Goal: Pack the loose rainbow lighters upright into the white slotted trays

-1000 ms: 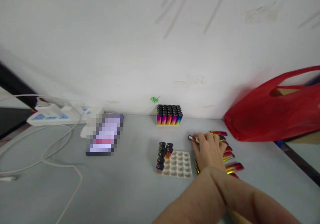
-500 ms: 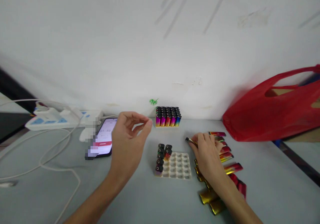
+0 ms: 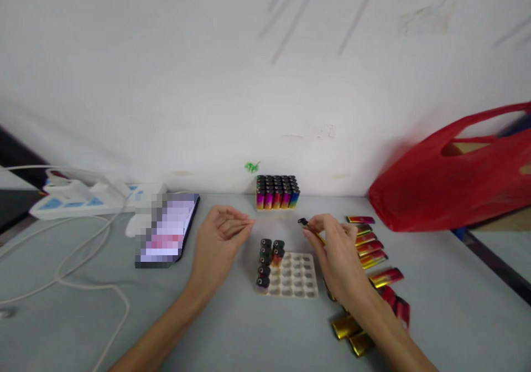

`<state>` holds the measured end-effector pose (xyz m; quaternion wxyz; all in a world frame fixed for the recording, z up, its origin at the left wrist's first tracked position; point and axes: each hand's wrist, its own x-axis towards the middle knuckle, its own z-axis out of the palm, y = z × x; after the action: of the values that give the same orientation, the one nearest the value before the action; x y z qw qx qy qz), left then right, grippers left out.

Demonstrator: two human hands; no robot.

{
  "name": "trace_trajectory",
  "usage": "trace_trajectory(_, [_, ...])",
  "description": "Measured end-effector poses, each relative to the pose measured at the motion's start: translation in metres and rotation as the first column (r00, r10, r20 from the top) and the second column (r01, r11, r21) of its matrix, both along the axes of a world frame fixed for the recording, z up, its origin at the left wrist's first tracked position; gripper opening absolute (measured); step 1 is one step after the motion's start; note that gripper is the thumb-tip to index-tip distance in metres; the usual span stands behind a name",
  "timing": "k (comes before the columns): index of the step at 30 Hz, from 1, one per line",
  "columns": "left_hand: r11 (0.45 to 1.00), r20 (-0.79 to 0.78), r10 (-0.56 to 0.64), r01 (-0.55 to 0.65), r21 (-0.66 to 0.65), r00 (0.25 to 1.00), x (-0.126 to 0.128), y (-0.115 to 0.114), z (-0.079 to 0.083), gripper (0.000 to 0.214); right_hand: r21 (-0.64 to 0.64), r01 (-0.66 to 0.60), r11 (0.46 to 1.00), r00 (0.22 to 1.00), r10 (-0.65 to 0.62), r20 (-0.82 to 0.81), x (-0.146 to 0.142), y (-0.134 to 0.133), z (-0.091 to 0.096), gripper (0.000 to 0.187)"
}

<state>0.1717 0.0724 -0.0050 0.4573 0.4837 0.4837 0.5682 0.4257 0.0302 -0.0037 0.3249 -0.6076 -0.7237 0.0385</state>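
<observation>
My right hand [image 3: 338, 250] pinches a lighter [image 3: 316, 233] with a black top and gold body, held above the table to the right of a white pocketed tray [image 3: 298, 293]. Thumb and fingertips meet on my left hand [image 3: 222, 244], with nothing visible between them; it hovers left of the tray. Black-topped lighters [image 3: 264, 269] stand upright in the tray's left column, and a shorter group [image 3: 277, 256] stands at the back of the second column. Loose red and gold lighters [image 3: 385, 278] lie on the table around my right forearm, partly hidden by it.
A full block of upright coloured lighters [image 3: 277, 197] stands against the wall [image 3: 265, 84]. To the left are a phone [image 3: 170, 231], a white power strip [image 3: 99, 197] and loose white cables [image 3: 120, 292]. A red bag [image 3: 448, 184] sits at the back right.
My right hand has lifted the lighter off the pile and moved it slightly left and up. My left hand has lowered a little, its fingers still pinched together.
</observation>
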Motion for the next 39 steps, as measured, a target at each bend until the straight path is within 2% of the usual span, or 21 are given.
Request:
trace_trajectory(16, [0.999, -0.034, -0.045, 0.045, 0.015, 0.998, 0.003, -0.008, -0.005, 0.045, -0.002, -0.037, 0.999, 0.999, 0.037, -0.003, -0.004, -0.003, 0.006, 0.008])
trace_trajectory(23, [0.996, -0.004, -0.087, 0.087, -0.004, 0.996, 0.005, -0.012, -0.001, 0.042, 0.013, -0.044, 0.999, 0.999, 0.043, 0.009, -0.003, -0.004, 0.006, 0.010])
trace_trajectory(31, [0.997, -0.009, -0.075, 0.075, -0.002, 0.997, 0.006, -0.010, 0.001, 0.041, 0.027, -0.036, 0.999, 0.999, 0.037, -0.015, -0.004, -0.003, 0.005, 0.012])
trace_trajectory(35, [0.998, -0.043, -0.064, 0.063, -0.017, 0.997, 0.005, -0.010, 0.000, 0.043, 0.007, -0.006, 1.000, 0.993, 0.007, -0.118, -0.006, -0.006, 0.010, 0.014])
trace_trajectory(39, [1.000, -0.146, -0.025, 0.024, -0.006, 0.989, 0.005, -0.009, 0.004, 0.036, -0.108, -0.001, 0.994, 0.922, -0.041, -0.385, -0.006, -0.009, 0.018, 0.022])
